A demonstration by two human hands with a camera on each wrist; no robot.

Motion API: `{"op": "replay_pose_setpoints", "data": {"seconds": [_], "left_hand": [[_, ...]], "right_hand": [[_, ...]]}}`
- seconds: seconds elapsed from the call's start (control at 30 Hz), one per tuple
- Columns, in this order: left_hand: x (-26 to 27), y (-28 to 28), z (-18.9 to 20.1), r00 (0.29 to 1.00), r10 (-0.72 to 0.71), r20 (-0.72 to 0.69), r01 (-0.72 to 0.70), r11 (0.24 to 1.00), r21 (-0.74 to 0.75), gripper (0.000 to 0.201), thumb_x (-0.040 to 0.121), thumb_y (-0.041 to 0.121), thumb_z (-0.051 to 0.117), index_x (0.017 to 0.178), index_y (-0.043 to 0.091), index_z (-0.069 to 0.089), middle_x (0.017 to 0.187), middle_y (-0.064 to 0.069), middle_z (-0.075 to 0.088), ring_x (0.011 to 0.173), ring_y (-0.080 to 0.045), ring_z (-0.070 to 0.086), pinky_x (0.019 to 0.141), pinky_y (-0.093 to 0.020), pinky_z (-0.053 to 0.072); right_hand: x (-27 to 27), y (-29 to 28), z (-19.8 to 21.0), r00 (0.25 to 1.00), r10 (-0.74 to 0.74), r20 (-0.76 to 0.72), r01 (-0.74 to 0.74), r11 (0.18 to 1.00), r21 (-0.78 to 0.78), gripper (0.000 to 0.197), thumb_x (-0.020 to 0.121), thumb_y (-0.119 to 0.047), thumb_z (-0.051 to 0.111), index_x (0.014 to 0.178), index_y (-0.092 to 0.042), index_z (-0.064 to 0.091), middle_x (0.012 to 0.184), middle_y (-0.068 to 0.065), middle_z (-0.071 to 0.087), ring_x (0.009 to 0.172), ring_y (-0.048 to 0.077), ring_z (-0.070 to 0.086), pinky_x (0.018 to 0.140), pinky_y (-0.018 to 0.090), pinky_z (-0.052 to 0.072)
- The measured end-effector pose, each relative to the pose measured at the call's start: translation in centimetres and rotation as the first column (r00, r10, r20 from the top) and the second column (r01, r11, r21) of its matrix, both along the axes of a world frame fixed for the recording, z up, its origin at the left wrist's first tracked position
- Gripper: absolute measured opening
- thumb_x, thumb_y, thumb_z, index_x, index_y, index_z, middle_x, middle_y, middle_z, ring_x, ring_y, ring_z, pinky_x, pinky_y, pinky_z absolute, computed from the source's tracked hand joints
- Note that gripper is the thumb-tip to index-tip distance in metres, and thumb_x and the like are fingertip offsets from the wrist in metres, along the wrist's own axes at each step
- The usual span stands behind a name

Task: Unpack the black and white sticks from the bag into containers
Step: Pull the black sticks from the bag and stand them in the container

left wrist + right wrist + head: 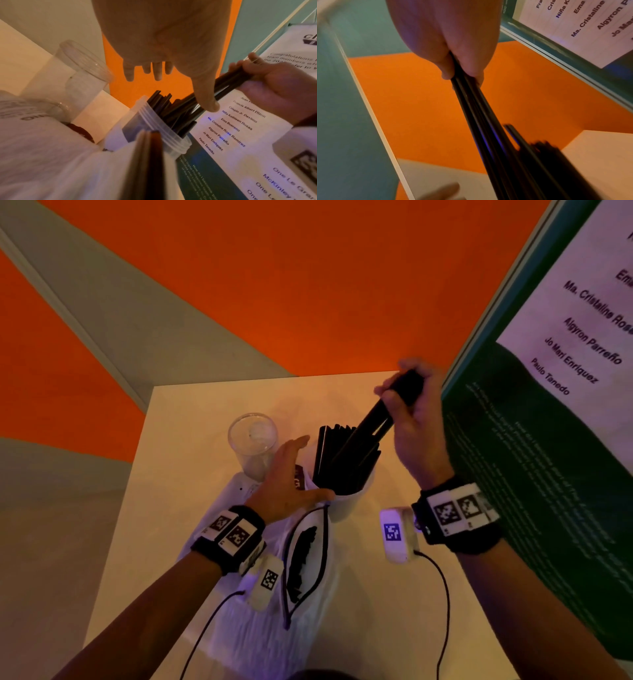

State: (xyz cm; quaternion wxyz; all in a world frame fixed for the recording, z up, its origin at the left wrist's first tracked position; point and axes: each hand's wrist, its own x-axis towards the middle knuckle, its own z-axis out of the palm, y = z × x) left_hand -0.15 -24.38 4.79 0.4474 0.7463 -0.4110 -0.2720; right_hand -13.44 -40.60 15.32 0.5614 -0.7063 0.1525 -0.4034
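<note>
My right hand (407, 409) grips a bundle of black sticks (375, 419) slanting down into a clear plastic container (164, 129) that holds several more black sticks (346, 460). My left hand (291, 470) is open with straight fingers, hovering between that container and an empty clear container (253, 443) to its left. A white bag (308, 587) lies open on the table below my left wrist, with black sticks (301, 556) showing inside. In the right wrist view my fingers (447, 73) pinch the black sticks (481, 121). No white sticks show.
The cream table (178, 508) stands against an orange wall (274, 285). A tall green and white printed board (548, 405) rises close along the table's right side. Cables (442, 594) run from both wrist cameras across the near table.
</note>
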Motion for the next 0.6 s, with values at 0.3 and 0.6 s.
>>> {"op": "replay_pose_setpoints", "data": {"seconds": [0.3,0.6], "left_hand": [[2.3,-2.9,-2.3,0.999,-0.039,0.004,0.038,0.992,0.121,0.137,0.046,0.058,0.087,0.150,0.014,0.007,0.157,-0.006,0.018,0.143,-0.021,0.019,0.116,-0.046,0.025],[4.8,-8.0,-2.7,0.885,-0.403,0.233,0.242,0.826,0.509,0.133,0.055,0.062,0.081,0.150,0.030,-0.006,0.159,0.005,-0.014,0.145,-0.020,-0.015,0.115,-0.059,0.003]], "right_hand": [[-2.2,-1.7,-9.2,0.868,0.096,-0.487,-0.063,0.994,0.085,0.098,0.076,-0.053,0.069,0.151,-0.028,0.011,0.160,-0.013,0.008,0.147,0.001,0.004,0.115,0.008,0.010],[1.8,-4.0,-12.5,0.555,0.298,-0.777,-0.230,0.952,0.202,0.119,0.066,-0.049,0.080,0.151,-0.034,-0.001,0.161,-0.006,-0.004,0.149,0.018,-0.008,0.120,0.055,0.005]]}}
